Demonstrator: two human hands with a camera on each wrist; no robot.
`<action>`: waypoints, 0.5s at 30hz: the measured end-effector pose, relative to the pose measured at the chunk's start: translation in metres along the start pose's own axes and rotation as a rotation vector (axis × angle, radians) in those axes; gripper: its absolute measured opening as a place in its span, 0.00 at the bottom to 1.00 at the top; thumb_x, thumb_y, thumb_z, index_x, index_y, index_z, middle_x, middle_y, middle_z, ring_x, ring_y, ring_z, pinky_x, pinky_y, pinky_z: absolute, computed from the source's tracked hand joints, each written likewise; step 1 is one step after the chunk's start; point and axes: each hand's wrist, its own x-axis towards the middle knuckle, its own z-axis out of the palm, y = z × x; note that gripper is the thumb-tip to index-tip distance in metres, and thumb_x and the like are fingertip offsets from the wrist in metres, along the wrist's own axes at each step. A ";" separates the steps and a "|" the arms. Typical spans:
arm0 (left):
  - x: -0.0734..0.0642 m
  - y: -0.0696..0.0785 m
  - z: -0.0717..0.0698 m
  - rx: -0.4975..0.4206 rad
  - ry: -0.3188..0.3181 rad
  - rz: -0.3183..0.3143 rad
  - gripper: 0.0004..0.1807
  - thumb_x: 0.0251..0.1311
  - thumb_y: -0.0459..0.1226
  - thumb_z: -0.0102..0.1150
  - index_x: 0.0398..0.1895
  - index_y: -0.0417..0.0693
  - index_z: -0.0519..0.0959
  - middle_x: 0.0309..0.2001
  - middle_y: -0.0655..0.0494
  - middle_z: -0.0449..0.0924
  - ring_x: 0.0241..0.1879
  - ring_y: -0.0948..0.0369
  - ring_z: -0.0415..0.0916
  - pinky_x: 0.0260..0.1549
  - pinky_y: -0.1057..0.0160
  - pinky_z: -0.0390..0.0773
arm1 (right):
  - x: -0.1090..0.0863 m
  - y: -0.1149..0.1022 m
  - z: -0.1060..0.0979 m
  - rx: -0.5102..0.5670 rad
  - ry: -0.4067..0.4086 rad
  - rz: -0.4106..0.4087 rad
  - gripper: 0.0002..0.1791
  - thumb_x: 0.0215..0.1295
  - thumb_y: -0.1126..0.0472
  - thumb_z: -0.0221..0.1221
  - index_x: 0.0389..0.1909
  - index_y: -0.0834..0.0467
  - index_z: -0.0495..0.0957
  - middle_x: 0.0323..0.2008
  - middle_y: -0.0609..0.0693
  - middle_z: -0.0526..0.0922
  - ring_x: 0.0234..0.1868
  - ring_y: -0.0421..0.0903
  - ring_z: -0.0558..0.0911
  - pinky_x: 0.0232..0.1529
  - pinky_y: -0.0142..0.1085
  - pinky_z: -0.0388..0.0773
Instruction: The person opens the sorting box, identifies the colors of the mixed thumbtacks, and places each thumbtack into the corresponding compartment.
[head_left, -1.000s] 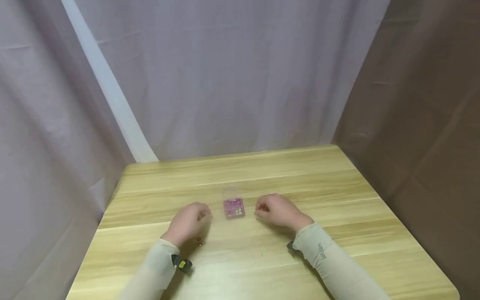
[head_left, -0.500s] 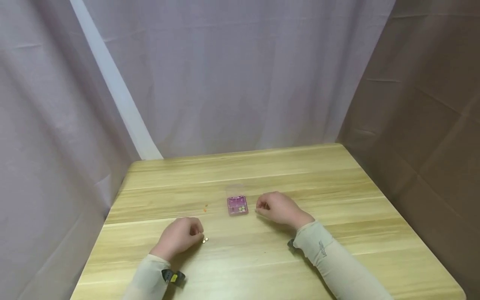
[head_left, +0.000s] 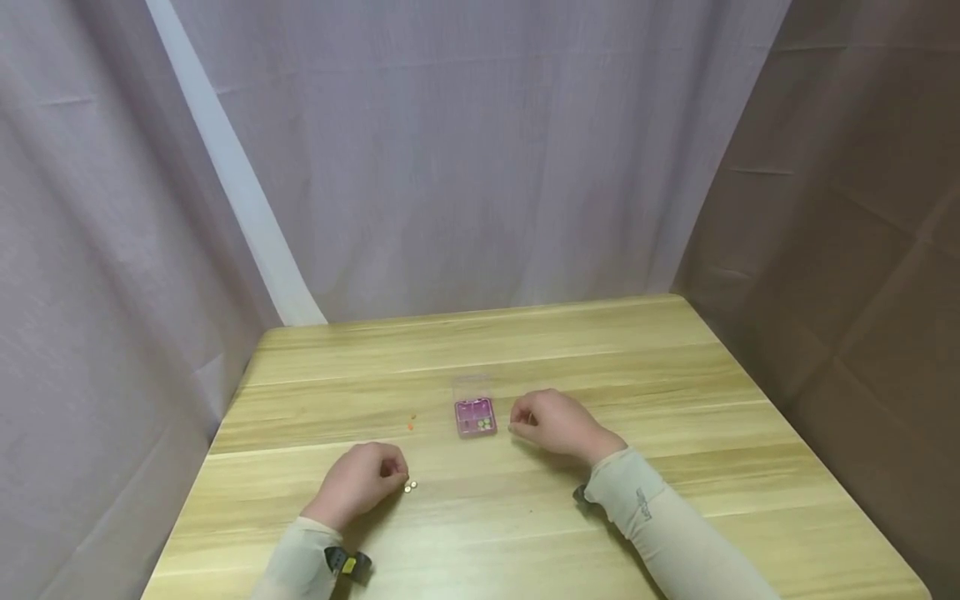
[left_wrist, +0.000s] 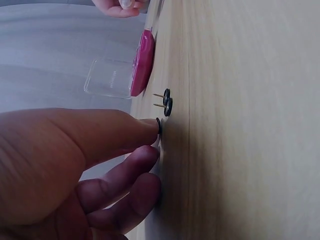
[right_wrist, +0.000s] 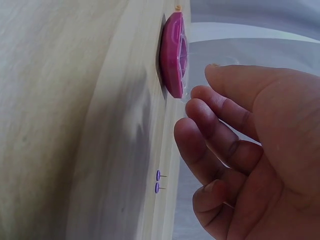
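Left hand (head_left: pixel 356 482) touches black tack (left_wrist: pixel 159 126), grip unclear; right hand (head_left: pixel 562 423) loosely curled, empty. Two tacks (left_wrist: pixel 168 107) beside left: head-down for stability, we judge.

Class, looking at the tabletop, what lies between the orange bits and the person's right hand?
The open pink box lies between the orange bits and the right hand, as the head view shows.

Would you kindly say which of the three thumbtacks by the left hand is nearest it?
The thumbtack at the thumb tip of the left hand; the other two thumbtacks stand farther off, points up.
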 end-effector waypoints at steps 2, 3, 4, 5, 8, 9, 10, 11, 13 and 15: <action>0.001 0.000 0.000 0.001 0.002 0.003 0.13 0.63 0.36 0.75 0.26 0.64 0.82 0.28 0.73 0.80 0.31 0.67 0.76 0.38 0.55 0.80 | 0.000 -0.001 -0.001 -0.003 0.001 -0.002 0.06 0.75 0.54 0.71 0.36 0.43 0.86 0.29 0.32 0.81 0.30 0.35 0.79 0.37 0.37 0.82; 0.001 0.000 0.001 0.002 0.002 0.005 0.13 0.63 0.36 0.75 0.26 0.64 0.81 0.28 0.73 0.80 0.31 0.68 0.76 0.38 0.55 0.81 | 0.000 -0.001 -0.001 -0.003 0.002 -0.001 0.06 0.75 0.54 0.71 0.35 0.43 0.86 0.29 0.32 0.81 0.30 0.35 0.79 0.37 0.37 0.82; 0.003 0.001 0.000 0.003 0.002 0.008 0.14 0.63 0.35 0.75 0.26 0.64 0.81 0.28 0.73 0.80 0.31 0.68 0.76 0.38 0.55 0.81 | 0.000 -0.001 -0.002 -0.004 0.003 -0.001 0.06 0.75 0.54 0.71 0.35 0.43 0.86 0.29 0.32 0.81 0.29 0.35 0.79 0.37 0.37 0.82; 0.004 0.002 0.000 0.005 0.002 0.008 0.14 0.63 0.34 0.74 0.26 0.64 0.81 0.28 0.73 0.80 0.31 0.67 0.76 0.38 0.56 0.81 | 0.000 -0.001 -0.002 -0.004 0.003 -0.001 0.06 0.75 0.54 0.71 0.35 0.43 0.86 0.29 0.32 0.81 0.29 0.35 0.79 0.36 0.37 0.82; 0.009 0.004 -0.002 0.014 0.012 0.014 0.14 0.62 0.33 0.72 0.26 0.63 0.81 0.28 0.72 0.79 0.30 0.66 0.75 0.37 0.56 0.80 | 0.000 0.000 -0.003 -0.004 0.005 -0.003 0.06 0.75 0.54 0.71 0.35 0.43 0.86 0.29 0.32 0.82 0.29 0.35 0.79 0.37 0.37 0.82; 0.012 0.005 -0.002 0.020 0.017 0.017 0.14 0.62 0.32 0.71 0.25 0.63 0.81 0.28 0.72 0.79 0.30 0.66 0.74 0.37 0.57 0.80 | 0.000 0.000 -0.003 -0.003 0.007 -0.004 0.06 0.75 0.55 0.71 0.35 0.43 0.86 0.29 0.32 0.82 0.29 0.35 0.79 0.37 0.37 0.82; 0.014 0.006 -0.003 0.023 0.020 0.019 0.14 0.61 0.32 0.70 0.25 0.63 0.80 0.27 0.72 0.79 0.29 0.66 0.74 0.36 0.57 0.79 | 0.000 0.001 -0.003 -0.004 0.009 -0.005 0.06 0.75 0.55 0.71 0.35 0.43 0.86 0.29 0.32 0.82 0.29 0.35 0.79 0.37 0.37 0.82; 0.016 0.007 -0.004 0.028 0.024 0.023 0.14 0.61 0.31 0.69 0.25 0.63 0.80 0.27 0.71 0.78 0.29 0.66 0.73 0.35 0.58 0.78 | 0.000 0.001 -0.003 -0.005 0.010 -0.006 0.06 0.75 0.55 0.71 0.35 0.43 0.86 0.29 0.32 0.82 0.29 0.35 0.79 0.37 0.37 0.82; 0.020 0.009 -0.004 0.033 0.027 0.028 0.15 0.60 0.31 0.68 0.25 0.63 0.79 0.26 0.71 0.77 0.28 0.66 0.72 0.33 0.59 0.77 | 0.000 0.003 -0.002 -0.009 0.013 -0.007 0.06 0.75 0.55 0.71 0.35 0.42 0.86 0.29 0.31 0.82 0.29 0.34 0.79 0.37 0.37 0.82; 0.025 0.012 -0.004 0.025 0.024 0.037 0.15 0.60 0.31 0.66 0.24 0.63 0.78 0.25 0.70 0.76 0.27 0.66 0.72 0.31 0.60 0.75 | -0.001 0.004 -0.002 -0.009 0.013 -0.005 0.07 0.75 0.55 0.71 0.35 0.42 0.86 0.29 0.31 0.82 0.29 0.35 0.79 0.37 0.37 0.81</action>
